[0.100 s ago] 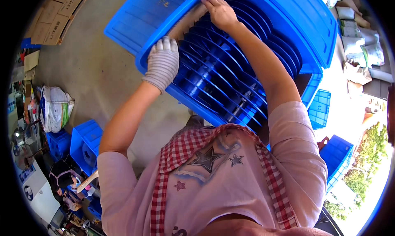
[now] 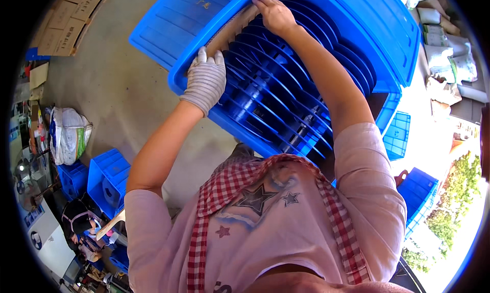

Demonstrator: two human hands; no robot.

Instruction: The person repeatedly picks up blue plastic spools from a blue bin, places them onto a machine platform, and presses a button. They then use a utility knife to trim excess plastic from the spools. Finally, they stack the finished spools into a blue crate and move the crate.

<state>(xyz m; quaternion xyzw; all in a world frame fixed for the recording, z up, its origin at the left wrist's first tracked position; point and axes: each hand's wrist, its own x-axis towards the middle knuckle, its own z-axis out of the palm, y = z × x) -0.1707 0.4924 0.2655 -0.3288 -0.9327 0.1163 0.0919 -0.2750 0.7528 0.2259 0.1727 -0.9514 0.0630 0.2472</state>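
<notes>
A large blue plastic bin (image 2: 176, 74) stands in front of me, filled with rows of blue plastic spools (image 2: 250, 96) whose thin flanges stand on edge. Along its left inner wall runs a brown cardboard strip (image 2: 236, 30) with a jagged edge. My left hand (image 2: 205, 82), in a striped white glove, grips the strip's near end beside the bin rim. Farther along, my bare right hand (image 2: 276, 17) has its fingers closed on the strip's far end, above the spools. The undersides of both hands' fingers are hidden.
A blue lid (image 2: 168, 25) lies beyond the bin's left side. Stacked cartons (image 2: 69, 25) stand far left. Smaller blue crates (image 2: 107, 180) and a white sack (image 2: 69, 134) are at left, near another person (image 2: 79, 219). More blue crates (image 2: 418, 196) and sacks (image 2: 449, 58) stand at right.
My left hand has shifted slightly right and down, its fingers more spread along the cardboard strip. My right hand has barely moved.
</notes>
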